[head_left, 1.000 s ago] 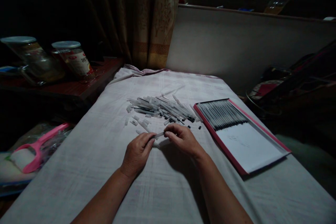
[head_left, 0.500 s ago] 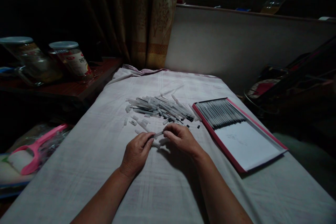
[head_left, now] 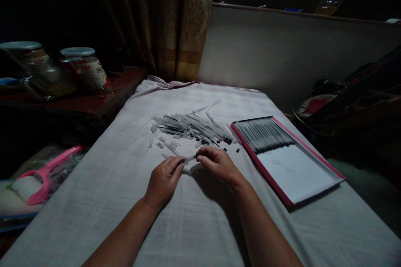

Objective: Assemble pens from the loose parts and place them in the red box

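Between my two hands is a translucent pen (head_left: 189,159), held low over the cloth. My left hand (head_left: 165,177) pinches its left end, and my right hand (head_left: 217,164) pinches the right end, where a dark bit shows at the fingertips. Just beyond lies a loose pile of pen parts (head_left: 191,127), clear barrels and thin dark refills among them. Several clear caps (head_left: 159,144) are scattered left of the pile, small black pieces (head_left: 225,149) to its right. On the right, a red-edged box (head_left: 265,175) holds a row of pens (head_left: 265,133) over white paper.
A pale checked cloth (head_left: 103,200) covers the table. To the left, jars (head_left: 90,71) stand on a dark red cabinet (head_left: 115,96), with a pink-handled peeler-like tool (head_left: 46,175) below. A curtain (head_left: 184,29) and wall (head_left: 250,50) are at the back.
Both hands stay nearly in place, still pinching the pen, with slightly more of it showing between them. The whole view has shifted slightly.
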`<state>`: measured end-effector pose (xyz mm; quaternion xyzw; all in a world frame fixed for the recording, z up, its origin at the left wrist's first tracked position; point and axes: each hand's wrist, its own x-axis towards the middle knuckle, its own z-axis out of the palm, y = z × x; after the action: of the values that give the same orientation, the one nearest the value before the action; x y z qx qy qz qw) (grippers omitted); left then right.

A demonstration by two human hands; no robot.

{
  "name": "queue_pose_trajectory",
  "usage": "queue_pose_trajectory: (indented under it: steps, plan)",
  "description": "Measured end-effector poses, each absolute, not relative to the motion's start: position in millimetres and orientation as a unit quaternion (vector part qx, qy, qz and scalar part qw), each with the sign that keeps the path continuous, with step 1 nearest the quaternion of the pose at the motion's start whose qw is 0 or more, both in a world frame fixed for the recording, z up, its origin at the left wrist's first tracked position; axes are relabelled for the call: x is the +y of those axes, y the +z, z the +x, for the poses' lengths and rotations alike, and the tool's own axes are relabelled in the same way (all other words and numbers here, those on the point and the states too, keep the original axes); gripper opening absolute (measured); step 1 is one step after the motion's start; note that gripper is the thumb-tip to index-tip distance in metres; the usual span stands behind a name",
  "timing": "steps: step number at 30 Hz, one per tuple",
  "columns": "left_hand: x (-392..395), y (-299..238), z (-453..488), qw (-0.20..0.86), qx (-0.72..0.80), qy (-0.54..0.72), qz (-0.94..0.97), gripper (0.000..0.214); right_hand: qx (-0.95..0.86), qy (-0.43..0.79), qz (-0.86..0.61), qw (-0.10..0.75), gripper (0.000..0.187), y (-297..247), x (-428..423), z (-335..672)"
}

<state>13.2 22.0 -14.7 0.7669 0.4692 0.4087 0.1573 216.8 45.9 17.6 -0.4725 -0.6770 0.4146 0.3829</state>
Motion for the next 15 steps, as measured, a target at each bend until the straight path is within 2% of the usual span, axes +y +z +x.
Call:
queue_pose_trajectory:
  steps: [5,9,15]
  plan:
    - [21.7,-15.1,13.3,0.160,0.475,0.402,0.766,0.021,-0.678,0.421,-0.475,0.372,0.016,17.9,45.2,217.5]
    - [21.6,-14.2,14.2,0.157,0.473,0.406,0.767,0.020,-0.692,0.404,-0.470,0.370,0.011,18.8,45.1,217.2]
    - [21.1,-14.2,14.3,0.156,0.470,0.405,0.769,0.020,-0.690,0.408,-0.473,0.365,0.014,18.3,45.4,218.0]
